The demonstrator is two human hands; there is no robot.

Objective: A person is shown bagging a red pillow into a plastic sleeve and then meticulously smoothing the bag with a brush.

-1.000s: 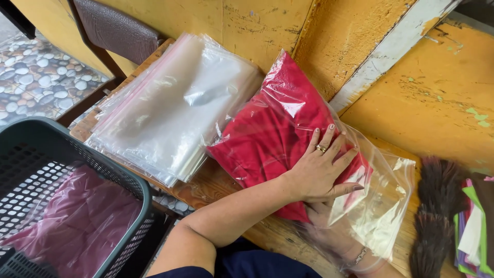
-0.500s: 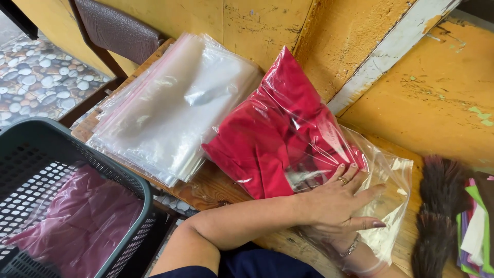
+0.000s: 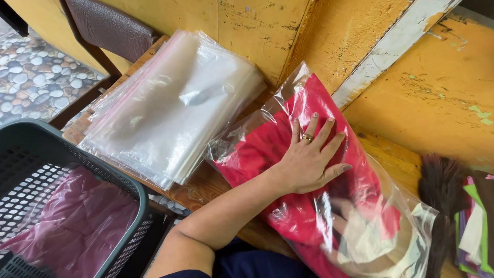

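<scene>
1. The red garment (image 3: 267,149) lies folded inside a clear plastic bag (image 3: 383,206) on the wooden table (image 3: 206,186), pushed up toward the yellow wall (image 3: 257,25).
2. The left hand (image 3: 306,159) rests flat on top of the bag, palm down, fingers (image 3: 314,126) spread apart and pointing toward the wall. Nothing is gripped; the garment sits directly under the palm and fingers, with only the plastic film between.
3. A ring shows on one finger of that hand.
4. The right hand (image 3: 342,211) is inside the bag's open end, seen only dimly through the wrinkled plastic beside the lower part of the red cloth. I cannot tell whether its fingers are closed on the fabric or loose.
5. The bag's mouth lies toward the person, its loose plastic bunched at the near right edge of the table.
6. Just left of the bagged garment lies a stack of empty clear bags (image 3: 170,103), its edge near the red cloth.
7. Lower left stands a dark mesh basket (image 3: 103,180) holding a pinkish bagged item (image 3: 77,221).
8. At the right edge lie a dark brush (image 3: 437,190) and some coloured cloth pieces (image 3: 473,226).
</scene>
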